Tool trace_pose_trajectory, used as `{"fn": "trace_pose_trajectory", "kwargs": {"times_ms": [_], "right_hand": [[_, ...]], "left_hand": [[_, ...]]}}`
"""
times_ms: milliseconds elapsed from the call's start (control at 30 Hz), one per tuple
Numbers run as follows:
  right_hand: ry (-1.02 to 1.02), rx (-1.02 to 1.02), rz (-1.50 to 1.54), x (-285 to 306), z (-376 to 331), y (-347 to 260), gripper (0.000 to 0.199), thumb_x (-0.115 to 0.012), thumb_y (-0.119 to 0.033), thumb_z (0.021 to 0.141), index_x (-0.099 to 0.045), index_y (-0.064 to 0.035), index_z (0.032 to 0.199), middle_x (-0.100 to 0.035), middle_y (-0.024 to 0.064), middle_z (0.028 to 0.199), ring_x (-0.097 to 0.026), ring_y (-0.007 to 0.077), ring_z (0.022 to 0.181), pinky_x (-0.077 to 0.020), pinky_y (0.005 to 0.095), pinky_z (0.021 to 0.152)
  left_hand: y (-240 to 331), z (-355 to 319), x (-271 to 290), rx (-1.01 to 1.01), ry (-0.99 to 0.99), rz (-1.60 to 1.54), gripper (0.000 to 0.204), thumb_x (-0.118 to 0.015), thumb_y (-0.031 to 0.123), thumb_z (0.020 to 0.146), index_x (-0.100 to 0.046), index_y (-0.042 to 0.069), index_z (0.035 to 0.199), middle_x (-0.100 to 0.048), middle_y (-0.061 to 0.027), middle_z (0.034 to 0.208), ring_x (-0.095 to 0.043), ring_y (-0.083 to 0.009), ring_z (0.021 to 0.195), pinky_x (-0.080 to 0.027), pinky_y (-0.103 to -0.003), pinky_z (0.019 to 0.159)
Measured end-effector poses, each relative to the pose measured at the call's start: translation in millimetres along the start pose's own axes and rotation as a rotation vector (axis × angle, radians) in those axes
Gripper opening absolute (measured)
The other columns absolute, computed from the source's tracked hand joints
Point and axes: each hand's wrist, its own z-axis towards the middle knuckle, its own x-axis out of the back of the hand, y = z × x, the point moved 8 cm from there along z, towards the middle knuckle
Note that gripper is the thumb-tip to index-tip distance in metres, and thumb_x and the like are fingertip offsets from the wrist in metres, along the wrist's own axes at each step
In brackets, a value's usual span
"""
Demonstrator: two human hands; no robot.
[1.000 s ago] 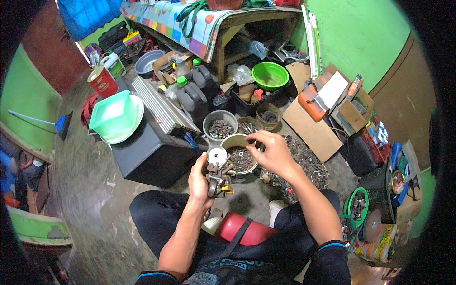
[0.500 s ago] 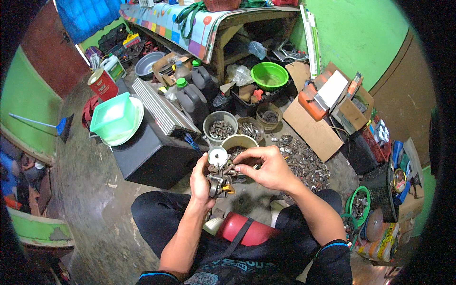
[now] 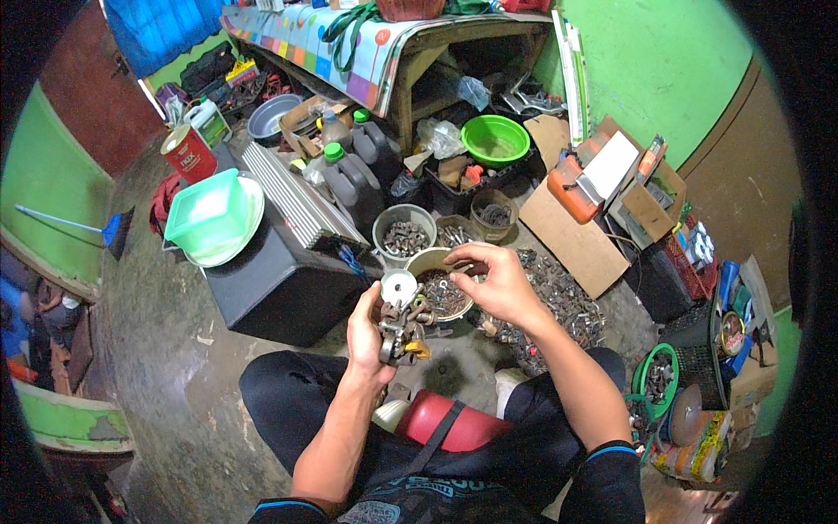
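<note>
My left hand (image 3: 365, 345) is closed around a handful of metal hardware pieces (image 3: 401, 334), grey and rusty, with a yellow bit at the lower edge. A round white piece with a hole in its centre (image 3: 399, 286) sticks up above them. To the right, my right hand (image 3: 497, 284) hovers over a cream bucket (image 3: 419, 262) of small metal parts. Its thumb and fingertips are brought close together; whatever they hold is too small to name. Behind stand a grey bucket (image 3: 379, 229) of bolts and another bucket (image 3: 467, 225) of metal bits.
Loose metal hardware (image 3: 559, 301) lies heaped on the floor at the right, beside a flattened cardboard sheet (image 3: 576, 240). A black box (image 3: 279, 293) stands left of my hands. Dark jugs (image 3: 353, 188) and a green basin (image 3: 496, 140) are farther back. A red cushion-like object (image 3: 449, 424) lies between my legs.
My right hand has moved away from the metal pieces in my left hand, slightly right and up, over the cream bucket. The left hand stays nearly still, holding its handful.
</note>
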Motion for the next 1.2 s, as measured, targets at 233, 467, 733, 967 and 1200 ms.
{"fn": "trace_pose_trajectory", "kwargs": {"times_ms": [233, 467, 733, 967, 1200], "right_hand": [[-0.088, 0.02, 0.116, -2.1, -4.8, -45.4, 0.02, -0.072, -0.008, 0.08, -0.07, -0.0009, 0.099, -0.07, 0.0097, 0.095, -0.067, 0.0161, 0.086, -0.0531, 0.0286, 0.074], [-0.251, -0.16, 0.229, -22.6, -19.5, -48.5, 0.03, -0.079, -0.019, 0.077, -0.071, -0.0046, 0.101, -0.068, 0.0029, 0.086, -0.061, 0.0071, 0.074, -0.0507, 0.0245, 0.063], [-0.304, -0.213, 0.22, -27.3, -18.3, -40.4, 0.026, -0.077, -0.013, 0.078, -0.071, -0.0032, 0.102, -0.065, 0.0035, 0.087, -0.06, 0.0075, 0.075, -0.0503, 0.0232, 0.066], [-0.155, -0.084, 0.083, -14.1, -9.4, -32.5, 0.022, -0.069, -0.011, 0.076, -0.072, -0.0039, 0.096, -0.063, 0.0113, 0.099, -0.063, 0.0179, 0.076, -0.0539, 0.0278, 0.064], [-0.345, -0.18, -0.389, -50.8, -5.3, 61.7, 0.026, -0.068, -0.008, 0.069, -0.072, -0.0006, 0.093, -0.068, 0.0209, 0.091, -0.067, 0.0316, 0.082, -0.0546, 0.0382, 0.076]], "left_hand": [[4.1, -1.0, 1.9, -0.006, -0.046, -0.064, 0.036, -0.042, 0.034, 0.098, -0.061, 0.006, 0.109, -0.069, -0.0094, 0.097, -0.068, -0.0213, 0.083, -0.056, -0.038, 0.077], [3.6, -1.5, 1.0, -0.066, -0.002, -0.047, 0.038, -0.042, 0.035, 0.098, -0.061, 0.005, 0.109, -0.069, -0.0092, 0.1, -0.067, -0.0222, 0.087, -0.054, -0.038, 0.082], [7.5, -2.7, 9.3, -0.18, 0.069, 0.014, 0.036, -0.044, 0.035, 0.1, -0.062, 0.004, 0.108, -0.067, -0.0069, 0.099, -0.065, -0.0176, 0.086, -0.052, -0.034, 0.08], [17.4, -2.9, 9.1, -0.189, 0.057, -0.056, 0.038, -0.042, 0.035, 0.1, -0.061, 0.005, 0.111, -0.067, -0.007, 0.102, -0.065, -0.0198, 0.09, -0.051, -0.036, 0.083], [37.2, 1.1, 29.8, -0.26, 0.207, -0.238, 0.042, -0.037, 0.041, 0.097, -0.061, 0.008, 0.11, -0.068, -0.0066, 0.095, -0.066, -0.022, 0.082, -0.054, -0.039, 0.074]]}}
